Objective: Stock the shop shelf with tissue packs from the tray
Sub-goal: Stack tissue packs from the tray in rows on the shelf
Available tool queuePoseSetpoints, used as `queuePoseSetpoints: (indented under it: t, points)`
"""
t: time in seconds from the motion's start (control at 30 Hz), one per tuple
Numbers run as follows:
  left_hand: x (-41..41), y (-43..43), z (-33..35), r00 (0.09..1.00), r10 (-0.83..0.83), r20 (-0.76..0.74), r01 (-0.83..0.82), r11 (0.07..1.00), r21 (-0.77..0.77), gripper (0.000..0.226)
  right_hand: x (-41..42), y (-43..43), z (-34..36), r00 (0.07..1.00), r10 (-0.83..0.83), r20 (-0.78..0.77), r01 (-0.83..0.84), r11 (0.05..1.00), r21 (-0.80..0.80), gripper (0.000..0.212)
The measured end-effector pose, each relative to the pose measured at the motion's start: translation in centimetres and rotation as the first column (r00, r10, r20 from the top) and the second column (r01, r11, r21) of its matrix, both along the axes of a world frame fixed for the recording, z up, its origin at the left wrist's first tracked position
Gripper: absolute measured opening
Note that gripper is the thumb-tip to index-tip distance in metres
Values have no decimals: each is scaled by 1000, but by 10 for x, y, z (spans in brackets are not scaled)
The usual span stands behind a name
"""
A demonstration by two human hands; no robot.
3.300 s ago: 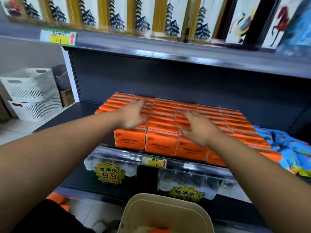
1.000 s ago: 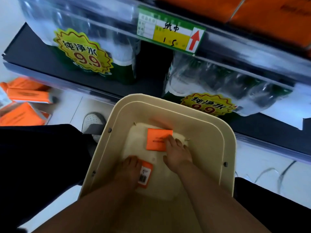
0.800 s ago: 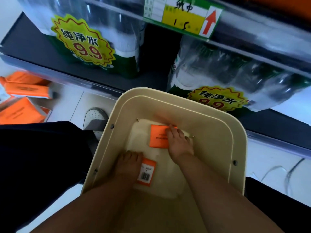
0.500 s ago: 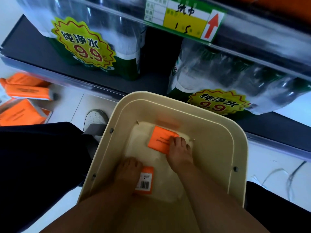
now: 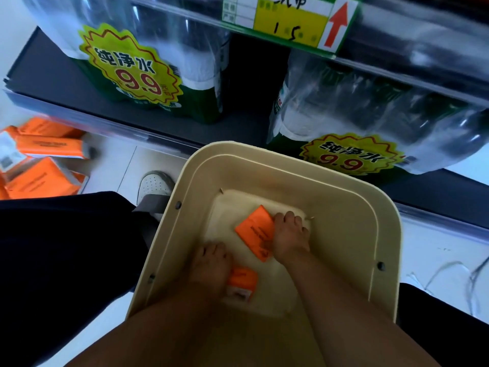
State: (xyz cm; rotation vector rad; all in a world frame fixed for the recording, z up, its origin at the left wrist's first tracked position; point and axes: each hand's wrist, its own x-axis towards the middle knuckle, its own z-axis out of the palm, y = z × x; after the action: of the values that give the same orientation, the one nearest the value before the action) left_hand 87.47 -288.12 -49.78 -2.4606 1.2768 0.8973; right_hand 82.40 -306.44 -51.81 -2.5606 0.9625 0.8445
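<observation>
Down on the tray (image 5: 344, 234) floor | right hand (image 5: 289, 239) grips the far pack (image 5: 254, 231), now tipped up off flat | left hand (image 5: 211, 266) clasps the near pack (image 5: 242, 283) (last two, seemingly) | lift-out looks under way

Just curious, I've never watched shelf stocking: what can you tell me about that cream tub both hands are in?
The tray is a deep cream tub, plastic by its look, rounded-rectangular, with a stepped double rim and small dark studs on its side walls. It stands upright before the shelf. Two orange tissue packs show inside: the left hand grips the near pack, the right hand the tilted far pack.
</observation>
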Motion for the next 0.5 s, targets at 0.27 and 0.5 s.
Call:
queuePoseSetpoints:
  t: [0.27, 0.5]
  points:
    - [0, 5, -2, 962, -96, -254, 93, 995, -27, 73, -20, -11, 4, 979, -187, 82, 182, 981, 72, 36]
    - [0, 9, -6, 968, 77, -238, -75, 997, 16, 70, -17, -2, 6, 980, -200, -1, 199, 972, 124, 72]
